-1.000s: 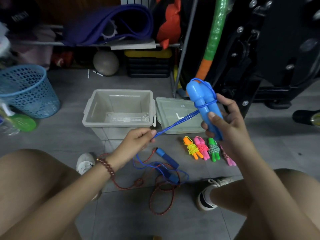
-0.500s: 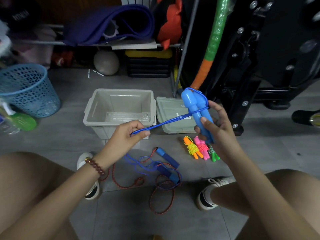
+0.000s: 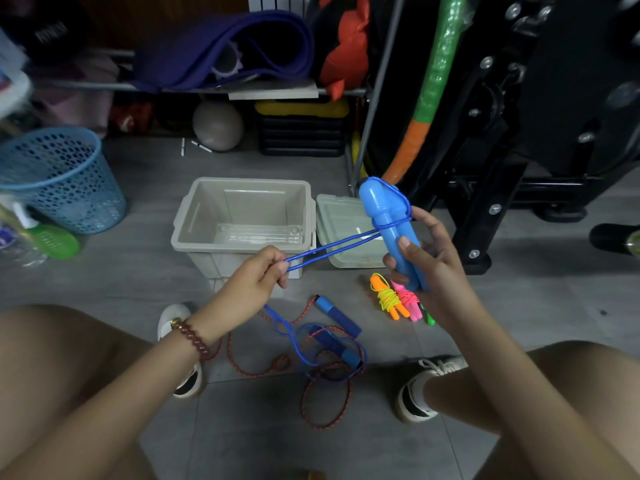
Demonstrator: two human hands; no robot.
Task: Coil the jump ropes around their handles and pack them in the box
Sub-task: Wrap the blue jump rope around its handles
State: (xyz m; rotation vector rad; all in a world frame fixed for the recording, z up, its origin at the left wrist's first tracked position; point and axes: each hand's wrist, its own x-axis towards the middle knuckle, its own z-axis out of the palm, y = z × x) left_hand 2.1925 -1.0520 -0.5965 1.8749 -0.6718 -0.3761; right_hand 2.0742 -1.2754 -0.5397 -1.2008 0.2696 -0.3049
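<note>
Coiling is the step in hand: a few turns of blue cord (image 3: pixel 332 247) already cross the pair of light-blue handles (image 3: pixel 384 220), and a doubled length runs taut from them to the left hand (image 3: pixel 249 284). The right hand (image 3: pixel 431 271) grips both handles together near their lower ends, fingers curled round them and thumb pressed on the front, holding them upright above the floor in front of the box lid (image 3: pixel 341 220). The left hand pinches the doubled cord between thumb and curled fingers, and slack cord trails to the floor below. The next move probably calls for carrying that doubled length round the handles under even tension, then tucking the end in. The grey plastic box (image 3: pixel 239 183) stands open just behind, with no rope packed in it yet.
</note>
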